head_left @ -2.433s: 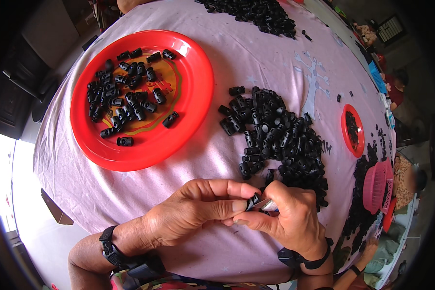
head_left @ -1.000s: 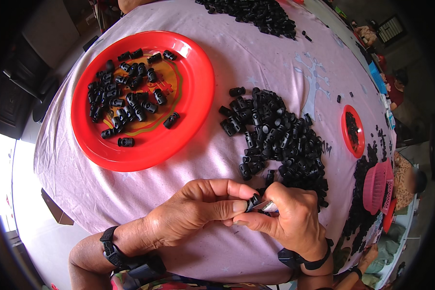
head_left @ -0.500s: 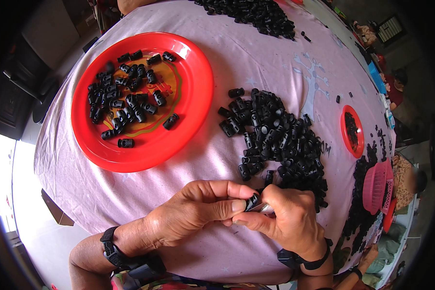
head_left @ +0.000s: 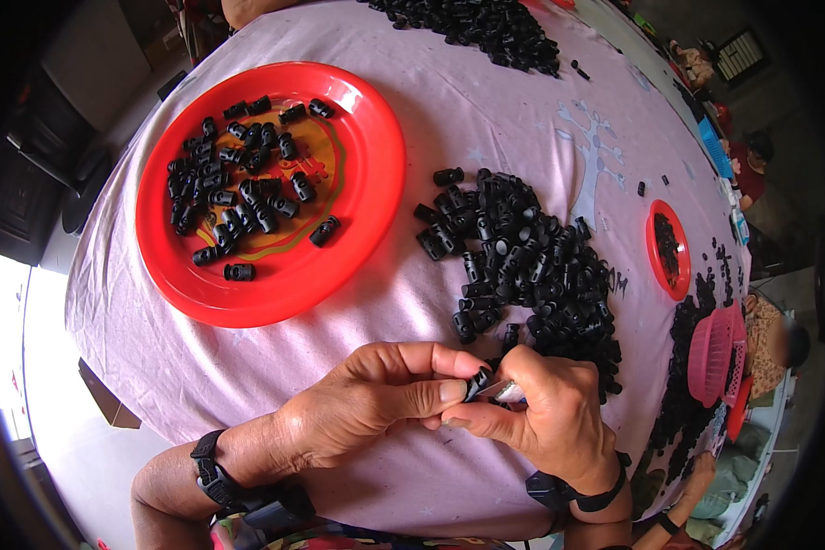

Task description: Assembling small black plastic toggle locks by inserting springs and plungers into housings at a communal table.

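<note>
Just inside the near edge of the cloth-covered desk (head_left: pixel 403 490), the left hand (head_left: pixel 362 403) is clamped on a small black cylinder (head_left: pixel 476 383) between thumb and fingertips; the right hand (head_left: pixel 555 412), close beside it, is closed around a pale, pointed tool (head_left: pixel 508 393) whose tip aims left at the cylinder; whether the tip touches it is hard to tell; the cylinder's long axis seems to slant, one end toward the desk's far right corner, though fingers cover part of it; beyond the right hand lies a heap of black pieces (head_left: pixel 541 266) pointing every way; near the desk's left edge, a red plate (head_left: pixel 362 243) carries more black cylinders (head_left: pixel 264 218), the nearest lying roughly parallel to the near edge.
</note>
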`<state>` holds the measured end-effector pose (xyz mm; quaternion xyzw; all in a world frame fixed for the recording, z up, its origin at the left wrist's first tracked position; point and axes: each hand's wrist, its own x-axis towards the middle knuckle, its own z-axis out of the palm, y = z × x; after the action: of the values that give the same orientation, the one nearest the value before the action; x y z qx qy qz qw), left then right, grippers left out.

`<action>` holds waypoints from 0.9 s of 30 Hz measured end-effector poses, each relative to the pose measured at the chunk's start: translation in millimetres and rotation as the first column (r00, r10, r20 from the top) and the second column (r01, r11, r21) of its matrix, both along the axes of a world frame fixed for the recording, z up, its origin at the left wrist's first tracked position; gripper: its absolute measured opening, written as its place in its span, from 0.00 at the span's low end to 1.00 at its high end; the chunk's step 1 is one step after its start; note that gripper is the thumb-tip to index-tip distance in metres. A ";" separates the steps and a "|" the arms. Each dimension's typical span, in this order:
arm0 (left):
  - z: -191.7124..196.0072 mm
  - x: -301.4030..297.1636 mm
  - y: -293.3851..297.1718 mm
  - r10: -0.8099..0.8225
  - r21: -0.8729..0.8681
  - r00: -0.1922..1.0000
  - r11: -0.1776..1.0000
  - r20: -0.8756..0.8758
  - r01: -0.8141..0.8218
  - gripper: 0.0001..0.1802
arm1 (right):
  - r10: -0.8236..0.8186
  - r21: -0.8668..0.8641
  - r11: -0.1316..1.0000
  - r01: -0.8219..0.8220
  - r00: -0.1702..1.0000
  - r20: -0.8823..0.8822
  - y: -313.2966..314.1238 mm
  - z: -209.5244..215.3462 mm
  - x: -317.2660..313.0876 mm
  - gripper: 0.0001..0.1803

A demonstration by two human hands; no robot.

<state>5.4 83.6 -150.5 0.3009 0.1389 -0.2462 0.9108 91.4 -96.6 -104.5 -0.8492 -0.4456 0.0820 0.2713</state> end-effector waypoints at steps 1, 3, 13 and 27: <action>0.0 0.2 0.1 -0.001 0.000 1.000 1.000 0.001 0.001 0.13 | -0.001 -0.002 1.000 0.001 1.000 -0.006 -0.1 -0.3 0.0 0.26; 0.2 0.7 0.3 -0.008 0.001 1.000 1.000 -0.001 0.008 0.13 | -0.007 -0.001 1.000 0.007 1.000 -0.008 -0.3 -0.1 -0.1 0.26; -4.8 -0.4 -2.0 -0.011 0.043 0.999 0.999 0.045 0.009 0.16 | 0.007 0.023 1.000 -0.007 1.000 -0.007 0.7 -2.8 -0.2 0.26; -0.3 0.1 -0.7 0.017 -0.015 1.000 1.000 0.018 -0.017 0.13 | -0.009 0.010 1.000 0.008 0.999 0.046 -0.2 -1.6 -0.5 0.27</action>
<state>5.5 82.9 -150.9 0.2950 0.1315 -0.2369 0.9163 90.9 -96.8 -106.2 -0.8514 -0.4485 0.0593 0.2655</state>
